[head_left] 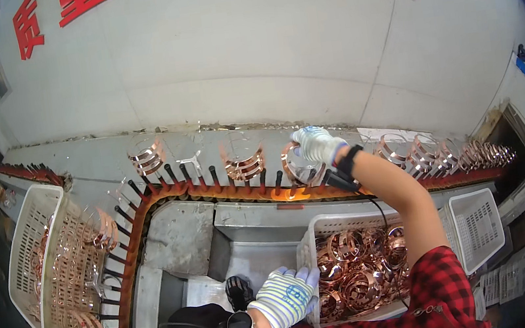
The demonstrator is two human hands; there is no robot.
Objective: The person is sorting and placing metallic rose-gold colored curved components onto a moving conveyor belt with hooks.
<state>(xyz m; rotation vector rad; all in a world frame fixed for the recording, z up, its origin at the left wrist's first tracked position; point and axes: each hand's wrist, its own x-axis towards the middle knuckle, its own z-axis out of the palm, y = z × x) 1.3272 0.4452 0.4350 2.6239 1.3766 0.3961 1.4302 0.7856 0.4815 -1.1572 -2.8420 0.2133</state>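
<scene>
My right hand [318, 145], in a striped knit glove, reaches out to the conveyor line. Its fingers close on the edge of a shiny copper ring [290, 164], which stands upright over the conveyor among black-tipped pegs. My left hand [287, 298], in a matching glove, lies by the left wall of a white plastic basket [314, 227]. Its fingers are stretched out and touch the basket's side, with nothing visible in them. Loose copper rings [359, 270] fill that basket in a heap.
The orange-brown conveyor [213, 193] curves round a metal bench [179, 238]. Several copper rings, including one with stacked bands [244, 166], sit on carriers; more line the right side [474, 156]. White baskets stand left [36, 260] and right [476, 228]. A wall [227, 49] rises behind.
</scene>
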